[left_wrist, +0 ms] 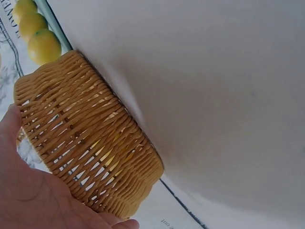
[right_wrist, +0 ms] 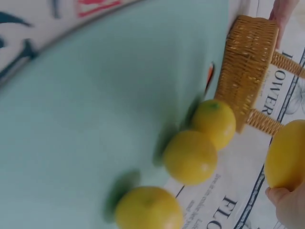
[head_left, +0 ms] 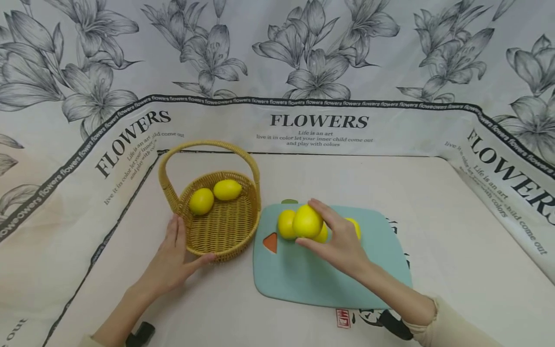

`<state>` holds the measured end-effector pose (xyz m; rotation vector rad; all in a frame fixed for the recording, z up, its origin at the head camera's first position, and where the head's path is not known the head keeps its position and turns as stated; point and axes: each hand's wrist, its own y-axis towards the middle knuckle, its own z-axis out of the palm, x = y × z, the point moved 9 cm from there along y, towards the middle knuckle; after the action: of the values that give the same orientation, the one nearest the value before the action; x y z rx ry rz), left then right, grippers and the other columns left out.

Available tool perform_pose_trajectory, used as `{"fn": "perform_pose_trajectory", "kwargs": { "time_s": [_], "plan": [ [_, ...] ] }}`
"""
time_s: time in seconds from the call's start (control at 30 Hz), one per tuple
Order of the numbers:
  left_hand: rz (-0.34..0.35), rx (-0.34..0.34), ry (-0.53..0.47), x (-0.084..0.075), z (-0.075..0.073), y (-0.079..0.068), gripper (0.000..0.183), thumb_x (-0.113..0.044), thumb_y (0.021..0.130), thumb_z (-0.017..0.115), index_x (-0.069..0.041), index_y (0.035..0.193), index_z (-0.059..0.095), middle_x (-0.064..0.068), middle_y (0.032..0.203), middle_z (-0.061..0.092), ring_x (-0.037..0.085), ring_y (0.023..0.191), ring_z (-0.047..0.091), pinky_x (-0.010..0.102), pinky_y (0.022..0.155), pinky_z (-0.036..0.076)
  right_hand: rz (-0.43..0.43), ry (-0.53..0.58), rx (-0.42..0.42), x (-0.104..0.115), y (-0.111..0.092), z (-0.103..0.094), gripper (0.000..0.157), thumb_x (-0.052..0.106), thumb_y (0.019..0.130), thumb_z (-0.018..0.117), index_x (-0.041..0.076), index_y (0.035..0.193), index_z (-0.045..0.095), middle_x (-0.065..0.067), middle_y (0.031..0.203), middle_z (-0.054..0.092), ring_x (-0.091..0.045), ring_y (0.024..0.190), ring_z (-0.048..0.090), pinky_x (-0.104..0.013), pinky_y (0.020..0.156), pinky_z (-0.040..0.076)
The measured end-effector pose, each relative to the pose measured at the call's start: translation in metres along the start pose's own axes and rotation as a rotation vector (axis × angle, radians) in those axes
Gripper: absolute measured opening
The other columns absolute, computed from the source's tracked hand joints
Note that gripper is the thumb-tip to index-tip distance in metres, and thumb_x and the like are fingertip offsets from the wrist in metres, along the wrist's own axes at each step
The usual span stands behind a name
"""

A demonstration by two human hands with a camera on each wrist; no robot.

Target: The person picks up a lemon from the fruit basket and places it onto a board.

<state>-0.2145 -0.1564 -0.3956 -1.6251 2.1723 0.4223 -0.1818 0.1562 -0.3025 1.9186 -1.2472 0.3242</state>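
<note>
A yellow lemon (head_left: 307, 221) is pinched between the thumb and fingers of my right hand (head_left: 342, 243), raised above a light blue cutting board (head_left: 312, 284). Under and beside it on the board lie a lemon (head_left: 285, 224), a partly hidden lemon (head_left: 322, 235) and another lemon (head_left: 355, 226) mostly behind the hand. To the left stands a woven basket (head_left: 221, 236) with a tall handle, holding two lemons, one rounder (head_left: 201, 201) and one lying lengthwise (head_left: 227, 190). My left hand (head_left: 169, 260) rests against the basket's near left side, thumb and fingers spread along the rim.
The board has an orange triangular mark (head_left: 270, 242) at its left. A white cloth with printed flowers and lettering (head_left: 319, 120) covers the table and rises behind it. Dark straps (head_left: 140, 333) show near the wrists.
</note>
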Motion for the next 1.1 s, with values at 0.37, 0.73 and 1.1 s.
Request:
{"fn": "perform_pose_trajectory", "kwargs": {
  "time_s": [0.37, 0.73, 1.1],
  "plan": [
    [0.002, 0.001, 0.010, 0.002, 0.001, -0.002, 0.116, -0.062, 0.086, 0.058, 0.013, 0.147, -0.006, 0.032, 0.155, -0.015, 0.051, 0.144, -0.001, 0.066, 0.112, 0.017, -0.003, -0.038, 0.003, -0.018, -0.020, -0.018, 0.076, 0.010, 0.068, 0.086, -0.004, 0.134, 0.051, -0.021, 0.136, 0.055, -0.039, 0.124, 0.054, -0.046, 0.093, 0.049],
    [-0.002, 0.006, 0.022, -0.001, -0.002, -0.002, 0.119, -0.063, 0.086, 0.058, 0.012, 0.146, -0.012, 0.034, 0.154, -0.014, 0.053, 0.143, 0.001, 0.066, 0.111, 0.017, 0.033, -0.059, -0.008, -0.034, -0.039, -0.034, 0.077, 0.008, 0.067, 0.087, -0.006, 0.134, 0.050, -0.022, 0.135, 0.056, -0.039, 0.123, 0.053, -0.014, 0.098, 0.042],
    [-0.008, 0.020, 0.033, -0.003, -0.003, -0.001, 0.120, -0.064, 0.085, 0.057, 0.012, 0.146, -0.013, 0.035, 0.154, -0.012, 0.052, 0.143, 0.000, 0.066, 0.112, 0.017, 0.039, -0.034, 0.020, -0.036, -0.054, -0.021, 0.080, 0.006, 0.063, 0.088, 0.000, 0.135, 0.052, -0.019, 0.133, 0.058, -0.036, 0.122, 0.054, -0.003, 0.096, 0.034]
  ]
}}
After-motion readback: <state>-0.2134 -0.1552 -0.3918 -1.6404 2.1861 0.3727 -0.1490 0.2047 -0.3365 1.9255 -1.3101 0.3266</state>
